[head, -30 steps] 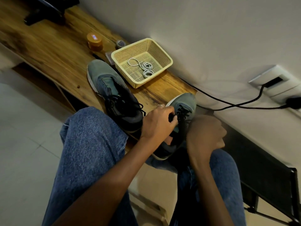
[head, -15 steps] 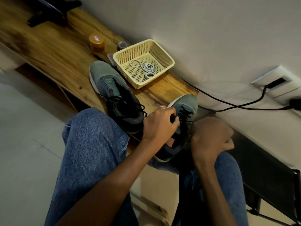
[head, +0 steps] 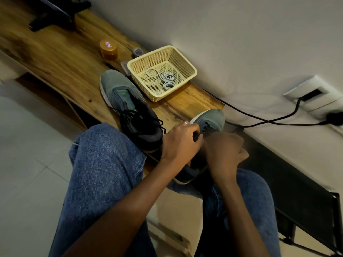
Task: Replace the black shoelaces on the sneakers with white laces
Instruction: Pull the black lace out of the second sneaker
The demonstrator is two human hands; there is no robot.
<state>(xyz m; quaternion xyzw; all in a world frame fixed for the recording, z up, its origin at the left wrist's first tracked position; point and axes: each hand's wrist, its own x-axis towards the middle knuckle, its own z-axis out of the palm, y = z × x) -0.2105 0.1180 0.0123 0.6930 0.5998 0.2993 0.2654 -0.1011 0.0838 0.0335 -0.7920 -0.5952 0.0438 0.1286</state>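
Left hand (head: 181, 140) pinches the black lace (head: 205, 129) of the grey-green suede sneaker (head: 211, 120) on the lap, right hand (head: 223, 150) curled at its 3 o'clock, grasp indeterminable; unlacing judged in hand, next eyelet pull-out; white coiled laces (head: 167, 80) in cream perforated basket (head: 182, 61), 12 o'clock on the surface (head: 55, 58).

The left hand (head: 182, 140) and right hand (head: 223, 152) are covering the middle of the near sneaker (head: 209, 123), so only its toe and heel are showing. The right hand is blurring, hiding what its fingers are gripping. At upper left the frame edge is cutting off a black stand (head: 53, 13). The label on the orange jar (head: 108, 50) is reading too small.
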